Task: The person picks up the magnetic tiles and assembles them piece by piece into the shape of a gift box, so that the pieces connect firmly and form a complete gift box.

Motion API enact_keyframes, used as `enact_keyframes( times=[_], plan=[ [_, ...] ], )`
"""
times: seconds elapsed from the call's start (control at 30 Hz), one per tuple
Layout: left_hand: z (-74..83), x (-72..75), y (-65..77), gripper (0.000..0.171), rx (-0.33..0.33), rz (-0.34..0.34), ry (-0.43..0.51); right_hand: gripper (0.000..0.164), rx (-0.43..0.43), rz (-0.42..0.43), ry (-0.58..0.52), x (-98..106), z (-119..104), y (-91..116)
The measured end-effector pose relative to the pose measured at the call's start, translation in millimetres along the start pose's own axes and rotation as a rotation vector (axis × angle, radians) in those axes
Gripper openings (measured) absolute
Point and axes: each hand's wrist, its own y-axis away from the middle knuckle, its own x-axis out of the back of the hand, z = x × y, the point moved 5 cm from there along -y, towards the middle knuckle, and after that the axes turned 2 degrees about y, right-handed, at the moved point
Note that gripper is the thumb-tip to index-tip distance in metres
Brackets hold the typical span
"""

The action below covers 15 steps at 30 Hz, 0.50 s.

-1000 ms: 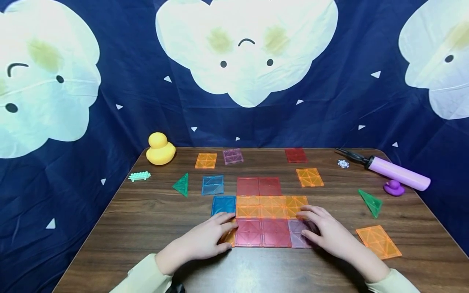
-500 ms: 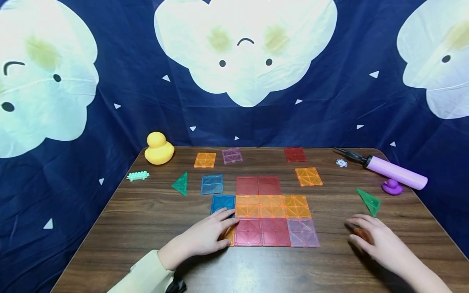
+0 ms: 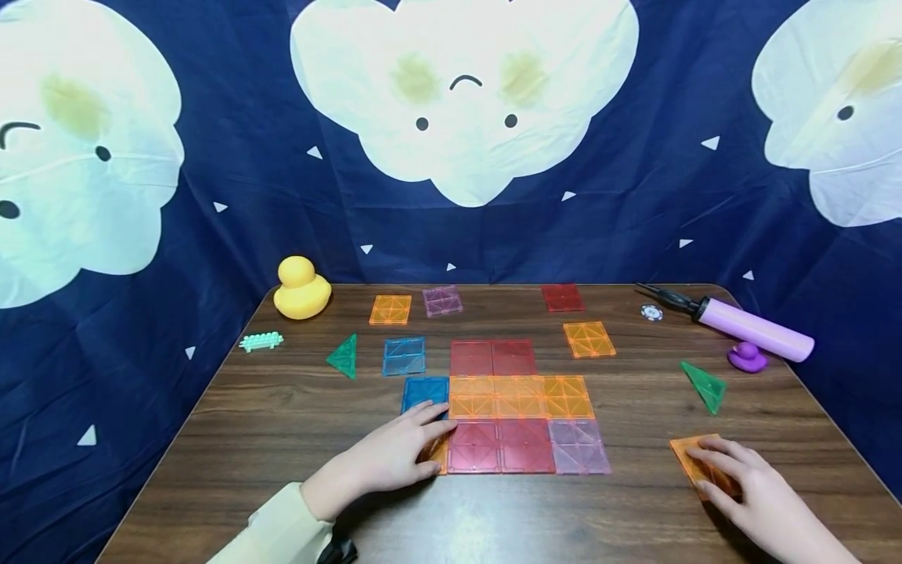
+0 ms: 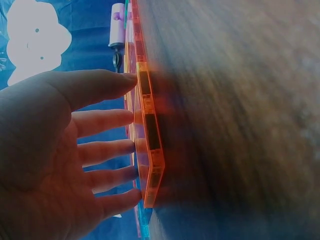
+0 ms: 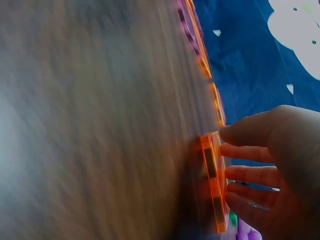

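Observation:
Flat magnetic tiles lie edge to edge mid-table. Two red tiles (image 3: 493, 358) form the back row, with a blue tile (image 3: 426, 392) and several orange tiles (image 3: 520, 397) before them. In front are more red tiles (image 3: 501, 446) and a purple tile (image 3: 579, 447). My left hand (image 3: 395, 449) rests its fingertips on an orange tile (image 4: 151, 132) at the front left, mostly hidden under the fingers in the head view. To the right, my right hand (image 3: 757, 486) touches a separate orange tile (image 3: 690, 452); its fingers look fairly straight in the right wrist view.
Loose tiles lie around the layout: a blue one (image 3: 405, 356), an orange one (image 3: 589, 339), green triangles (image 3: 344, 357). A yellow duck (image 3: 301, 290) and mint toy (image 3: 261, 341) stand left. A purple duck (image 3: 747, 357), pink pump (image 3: 757, 329) and poker chip (image 3: 651, 312) are right.
My right hand has left the purple and orange tiles at the layout's right end and moved right onto the separate orange tile. My left hand has stayed in place.

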Motion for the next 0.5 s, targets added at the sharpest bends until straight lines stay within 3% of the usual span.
enact_keyframes(
  times=[0.23, 0.5],
  plan=[
    [0.0, 0.4, 1.1, 0.059, -0.001, 0.01, 0.002, 0.056, 0.146, 0.006, 0.009, -10, -31, 1],
    [0.8, 0.3, -0.7, 0.059, -0.006, 0.014, 0.027, 0.056, 0.236, -0.109, -0.034, -22, -65, -3]
  ],
)
